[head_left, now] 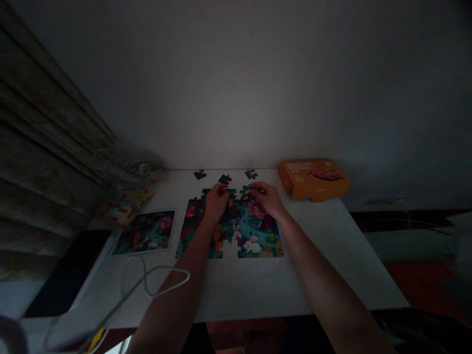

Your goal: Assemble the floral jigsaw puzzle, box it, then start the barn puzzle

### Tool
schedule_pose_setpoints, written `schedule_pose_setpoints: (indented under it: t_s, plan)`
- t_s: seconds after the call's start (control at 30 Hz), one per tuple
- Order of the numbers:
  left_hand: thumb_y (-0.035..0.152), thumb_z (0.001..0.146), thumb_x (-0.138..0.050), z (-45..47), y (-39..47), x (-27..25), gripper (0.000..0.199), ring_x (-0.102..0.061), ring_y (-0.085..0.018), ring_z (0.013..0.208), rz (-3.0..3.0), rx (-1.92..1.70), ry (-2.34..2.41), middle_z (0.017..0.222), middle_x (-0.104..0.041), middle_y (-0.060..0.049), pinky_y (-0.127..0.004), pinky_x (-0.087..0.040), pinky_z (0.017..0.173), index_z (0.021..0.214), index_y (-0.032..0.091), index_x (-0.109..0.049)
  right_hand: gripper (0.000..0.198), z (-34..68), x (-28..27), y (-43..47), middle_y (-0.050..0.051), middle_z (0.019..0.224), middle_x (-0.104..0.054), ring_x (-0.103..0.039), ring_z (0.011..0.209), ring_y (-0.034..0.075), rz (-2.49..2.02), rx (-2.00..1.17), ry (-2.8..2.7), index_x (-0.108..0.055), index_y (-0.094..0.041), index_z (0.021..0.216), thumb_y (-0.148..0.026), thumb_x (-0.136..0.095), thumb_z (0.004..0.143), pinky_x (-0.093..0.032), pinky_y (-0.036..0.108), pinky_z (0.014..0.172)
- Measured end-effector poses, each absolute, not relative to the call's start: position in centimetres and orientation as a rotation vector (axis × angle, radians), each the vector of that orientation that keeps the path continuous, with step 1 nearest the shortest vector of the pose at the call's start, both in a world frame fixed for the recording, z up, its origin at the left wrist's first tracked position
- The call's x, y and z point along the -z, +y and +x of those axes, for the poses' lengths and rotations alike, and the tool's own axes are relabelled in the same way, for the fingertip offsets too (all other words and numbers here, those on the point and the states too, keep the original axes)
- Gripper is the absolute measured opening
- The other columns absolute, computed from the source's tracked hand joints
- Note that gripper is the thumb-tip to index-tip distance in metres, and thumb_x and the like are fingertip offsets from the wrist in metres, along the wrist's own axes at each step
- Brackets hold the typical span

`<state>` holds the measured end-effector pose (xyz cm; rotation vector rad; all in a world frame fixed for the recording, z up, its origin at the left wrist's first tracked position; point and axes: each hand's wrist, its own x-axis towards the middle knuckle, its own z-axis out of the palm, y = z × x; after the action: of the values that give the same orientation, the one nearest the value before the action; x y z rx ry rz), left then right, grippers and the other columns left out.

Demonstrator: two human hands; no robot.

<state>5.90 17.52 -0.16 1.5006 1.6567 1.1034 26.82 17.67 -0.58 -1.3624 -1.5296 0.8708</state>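
Note:
A partly joined jigsaw puzzle [241,216] with a dark forest scene and white rabbits lies flat on the table. Gaps show in its bottom edge and along its top edge. My left hand [217,202] rests over the upper left part of the puzzle, its fingers curled together; what they pinch, if anything, is hidden. At the upper right, my right hand [269,199] has thumb and forefinger closed on a teal puzzle piece [245,192] at the puzzle's top edge. Loose pieces lie just beyond: a dark piece [224,179], another dark piece [200,174] and a colourful piece [251,174].
An orange puzzle box [313,179] stands at the back right against the wall. On the left lie a picture card [147,232], a plastic bag with pieces [127,199] and a black flat object [70,270]. A white cable [147,275] loops near my left forearm.

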Motion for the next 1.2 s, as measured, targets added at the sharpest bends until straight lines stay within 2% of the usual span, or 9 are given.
schedule_pose_setpoints:
  t_s: [0.2,0.47,0.7,0.9,0.97,1.03,1.1,1.2]
  plan:
    - [0.018,0.079,-0.062,6.2,17.4,0.0,0.016,-0.064,-0.017,0.077,1.436,-1.147,1.653,0.077,-0.066,0.002,-0.029,-0.049,0.079,0.094,0.021,-0.068,0.020,25.2,-0.1,19.6,0.004,0.102,-0.079,-0.071,0.095,0.022,-1.445,-0.819,-1.744,-0.079,-0.024,0.101,-0.020,-0.068,0.084,-0.051,0.036,0.090]
    - [0.015,0.080,-0.062,6.5,17.3,-0.2,0.012,-0.067,-0.018,0.082,1.438,-1.121,1.626,0.083,-0.072,0.000,-0.030,-0.050,0.083,0.089,0.020,-0.069,0.021,25.4,0.3,21.0,0.008,0.104,-0.078,-0.070,0.098,0.023,-1.506,-0.713,-2.026,-0.080,-0.022,0.098,-0.014,-0.071,0.082,-0.051,0.036,0.092]
    - [0.013,0.080,-0.062,6.6,17.1,-0.5,0.010,-0.066,-0.018,0.080,1.442,-1.127,1.631,0.080,-0.070,0.001,-0.030,-0.050,0.082,0.085,0.020,-0.068,0.031,25.4,0.3,19.8,0.010,0.116,-0.072,-0.063,0.109,0.026,-1.540,-0.557,-2.123,-0.078,-0.024,0.110,-0.018,-0.075,0.079,-0.047,0.041,0.099]
    - [0.015,0.083,-0.061,6.5,17.2,-0.1,0.011,-0.067,-0.019,0.082,1.514,-1.063,1.672,0.082,-0.071,-0.001,-0.031,-0.052,0.083,0.090,0.020,-0.069,0.026,26.0,0.2,17.8,0.009,0.125,-0.070,-0.060,0.119,0.026,-1.437,-0.540,-1.977,-0.077,-0.027,0.115,-0.030,-0.067,0.091,-0.044,0.045,0.108]
    - [0.017,0.087,-0.059,6.5,17.1,-0.1,0.015,-0.069,-0.022,0.092,1.671,-1.019,1.675,0.092,-0.073,-0.005,-0.034,-0.052,0.091,0.095,0.020,-0.071,0.023,26.9,0.3,17.5,0.008,0.127,-0.070,-0.059,0.123,0.027,-1.456,-0.544,-1.948,-0.078,-0.028,0.111,-0.029,-0.067,0.091,-0.043,0.046,0.110]
    - [0.020,0.091,-0.057,6.8,16.6,-0.2,0.021,-0.067,-0.024,0.110,1.917,-0.942,1.614,0.112,-0.074,-0.009,-0.039,-0.048,0.103,0.105,0.020,-0.072,0.023,28.0,0.4,17.4,0.008,0.126,-0.070,-0.059,0.123,0.027,-1.486,-0.531,-1.916,-0.078,-0.028,0.109,-0.025,-0.067,0.089,-0.043,0.047,0.110]
    - [0.027,0.095,-0.056,7.5,15.9,-0.2,0.031,-0.058,-0.026,0.130,2.151,-0.824,1.515,0.135,-0.067,-0.012,-0.044,-0.038,0.116,0.122,0.021,-0.069,0.023,29.3,0.5,17.5,0.009,0.121,-0.071,-0.061,0.118,0.027,-1.512,-0.515,-1.883,-0.078,-0.026,0.108,-0.022,-0.067,0.087,-0.045,0.046,0.107]
    - [0.036,0.100,-0.052,8.8,14.6,0.1,0.046,-0.041,-0.028,0.148,2.330,-0.603,1.422,0.157,-0.050,-0.012,-0.052,-0.018,0.126,0.144,0.023,-0.056,0.024,30.7,0.6,17.8,0.008,0.105,-0.070,-0.066,0.096,0.023,-1.584,-0.546,-1.840,-0.076,-0.022,0.108,-0.024,-0.067,0.086,-0.050,0.039,0.092]
